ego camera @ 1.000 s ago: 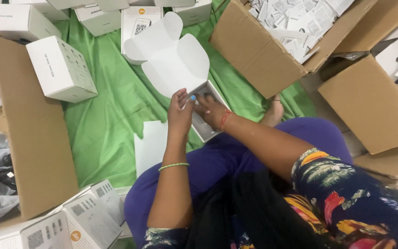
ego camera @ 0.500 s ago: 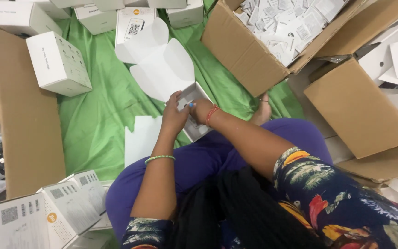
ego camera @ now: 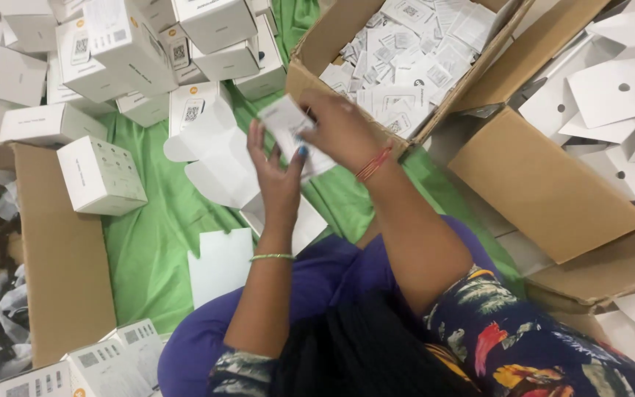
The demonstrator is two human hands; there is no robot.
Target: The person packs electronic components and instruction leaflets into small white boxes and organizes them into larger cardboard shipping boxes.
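1. Left hand point(ego camera: 277, 180): raised above the lap, fingers up and spread, thumb pressed against the near side of a small white packet point(ego camera: 288, 129); a thin green bangle point(ego camera: 272, 256) circles the wrist.
2. Right hand point(ego camera: 339, 129): curled over the right side of the same packet, fingers closed on it; a red thread band point(ego camera: 373, 164) sits at the wrist.
3. Small white packet: held between both hands in mid-air, above the green cloth point(ego camera: 148, 250) and just near of the open cardboard box point(ego camera: 376, 70).
4. Open cardboard box: far centre, filled with many small flat white packets like the held one.
5. Second cardboard box point(ego camera: 545, 184): right of the hands, holding white cards with round holes.
6. Unfolded white carton point(ego camera: 218, 158): lies flat on the cloth, just left of the left hand.
7. White sheet point(ego camera: 220, 265): on the cloth beside the person's purple-clad knee.
8. Closed white box point(ego camera: 101, 175): stands alone on the cloth, left of the unfolded carton.
9. Stack of white boxes point(ego camera: 134, 51): piled at the far left.
10. Long cardboard box point(ego camera: 64, 257): at the left edge, with grey plastic bags inside at its left.
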